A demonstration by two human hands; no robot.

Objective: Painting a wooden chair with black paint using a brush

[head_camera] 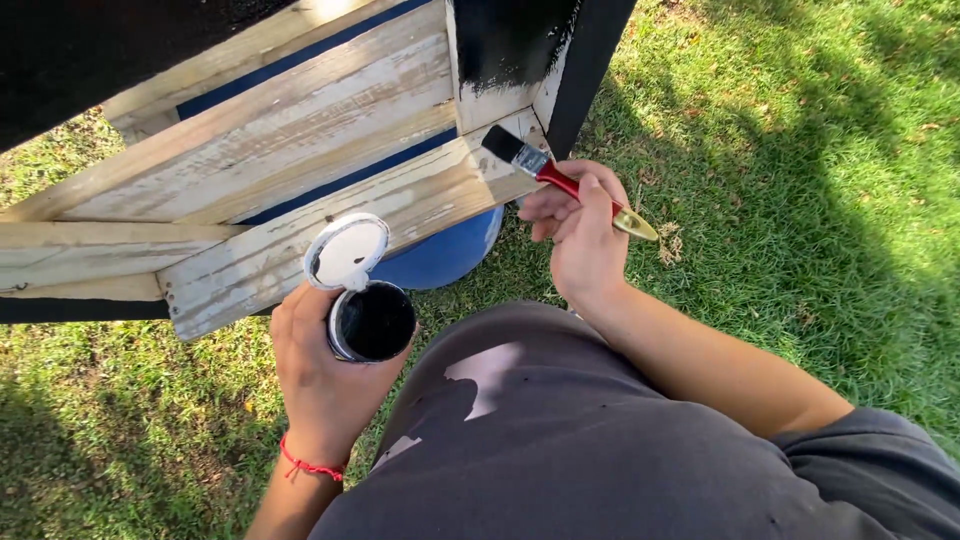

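A person crouched on sunlit grass [800,150] holds a paintbrush [565,183] in the right hand [583,235], fingers wrapped tight around its red handle, the brass-coloured end sticking out past the hand toward the lawn and the black-loaded bristles pointing up and away, touching or just short of the edge of a bare wooden plank [330,240]. The left hand [325,370], a red string bracelet [310,466] at its wrist, is closed around a small paint can [372,322] filled with black paint; the can sits just above the palm, tilted toward the camera, with its white lid [346,251] flipped up and leaning against the plank. The can lies low and to the left of the brush, the two hands well apart, with the person's grey-clad knee [520,420] rising between them. The planks belong to a wooden frame [250,150] of pale, weathered boards, some parts already coated black: a post [590,70] just above the brush and a panel [510,40] beside it. A blue rounded object [445,255] shows under the plank, between the can and the right hand, mostly hidden by the wood.
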